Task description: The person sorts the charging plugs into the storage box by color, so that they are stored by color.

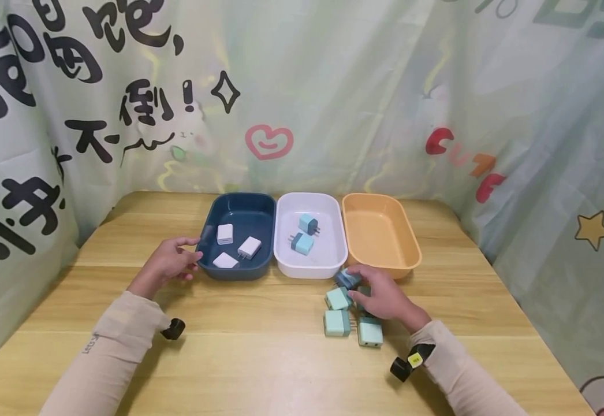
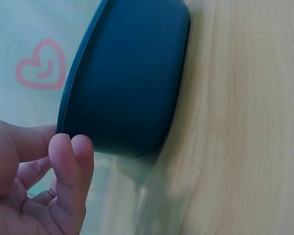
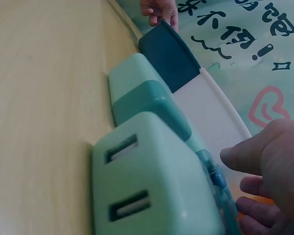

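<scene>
A dark blue tray (image 1: 237, 271) stands at the left with several white charger plugs in it, such as one plug (image 1: 224, 234). My left hand (image 1: 174, 260) pinches its left rim, as the left wrist view also shows with the tray wall (image 2: 122, 83). My right hand (image 1: 382, 293) hovers over a cluster of charger plugs, thumb and fingers apart. Beneath its fingertips lies a blue charger plug (image 1: 347, 278); contact cannot be made out. Nearer me are mint green charger plugs (image 1: 336, 323), one showing two ports (image 3: 132, 176). Another plug is partly hidden by the hand.
A white tray (image 1: 309, 270) in the middle holds two blue charger plugs (image 1: 302, 243). To its right stands an orange tray (image 1: 385, 231). All three trays sit side by side on the wooden table (image 1: 260, 358), before a printed curtain (image 1: 354, 115).
</scene>
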`<state>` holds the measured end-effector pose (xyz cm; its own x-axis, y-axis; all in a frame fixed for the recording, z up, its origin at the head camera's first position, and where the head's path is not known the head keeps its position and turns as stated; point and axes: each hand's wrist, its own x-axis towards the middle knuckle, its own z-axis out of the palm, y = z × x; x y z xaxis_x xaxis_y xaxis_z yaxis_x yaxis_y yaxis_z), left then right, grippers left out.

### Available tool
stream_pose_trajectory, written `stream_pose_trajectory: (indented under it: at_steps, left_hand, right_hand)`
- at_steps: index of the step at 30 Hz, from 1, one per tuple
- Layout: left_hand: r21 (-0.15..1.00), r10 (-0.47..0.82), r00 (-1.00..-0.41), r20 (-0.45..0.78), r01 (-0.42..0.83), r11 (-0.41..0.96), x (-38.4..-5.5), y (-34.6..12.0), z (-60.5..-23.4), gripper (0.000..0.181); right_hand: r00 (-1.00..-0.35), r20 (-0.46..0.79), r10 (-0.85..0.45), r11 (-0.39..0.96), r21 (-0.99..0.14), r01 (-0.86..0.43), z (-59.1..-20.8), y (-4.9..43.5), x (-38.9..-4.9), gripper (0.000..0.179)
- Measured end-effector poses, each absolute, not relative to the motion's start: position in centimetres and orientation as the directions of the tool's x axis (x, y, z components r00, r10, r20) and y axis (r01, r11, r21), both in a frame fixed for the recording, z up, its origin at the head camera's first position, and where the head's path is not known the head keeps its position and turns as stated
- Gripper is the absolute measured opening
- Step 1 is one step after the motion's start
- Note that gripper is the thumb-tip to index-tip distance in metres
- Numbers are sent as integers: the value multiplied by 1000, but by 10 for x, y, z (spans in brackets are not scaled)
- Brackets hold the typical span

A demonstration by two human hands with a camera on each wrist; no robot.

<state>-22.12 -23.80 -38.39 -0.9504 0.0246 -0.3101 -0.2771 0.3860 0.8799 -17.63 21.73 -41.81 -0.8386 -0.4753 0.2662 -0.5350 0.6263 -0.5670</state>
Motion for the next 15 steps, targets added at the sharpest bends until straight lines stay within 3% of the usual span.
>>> stream_pose_trajectory:
  at_steps: [9, 15]
  left_hand:
    - [878, 24, -949, -315, -282, 387, -221, -239, -385, 56]
    - [881, 24, -949, -315, -283, 380, -222, -239, -386, 56]
  right_hand:
    - [-850, 255, -462, 625, -586, -515, -420, 216, -176, 38]
    - [-833, 194, -518, 631, -572, -525, -422, 215, -181, 45]
